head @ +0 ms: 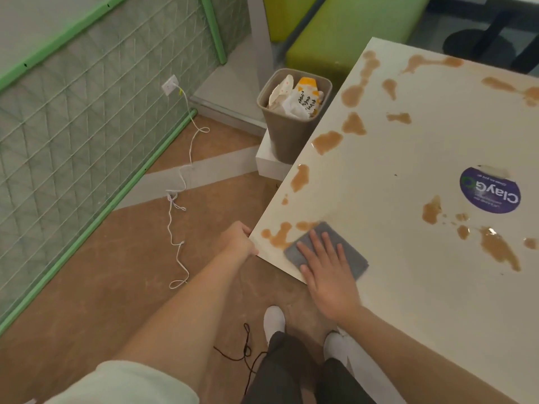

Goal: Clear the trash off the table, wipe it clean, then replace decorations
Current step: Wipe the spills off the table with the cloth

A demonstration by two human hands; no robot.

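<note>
Cream-white and streaked with brown spills, the table (408,158) fills the space ahead of and to the right of our hands, its near corner just beside them. Our right hand (326,266) lies flat with straight, slightly spread fingers pressing the grey cloth (350,252) onto the top, right at that corner, and the nearest brown spill (277,234) sits just left of the fingertips, touching the cloth's edge. Our left hand (240,239) curls over the table's left edge, gripping it to steady us. We judge the wiping barely begun: stains run far ahead along the left edge and off to the right near the round purple sticker (490,189). Best to keep the palm flat and pull spills inward, away from the edge, so liquid does not run to the floor. Ahead of the left hand, beyond the edge, the trash bin (291,132) stands full; the tabletop ahead lies open for long strokes.
</note>
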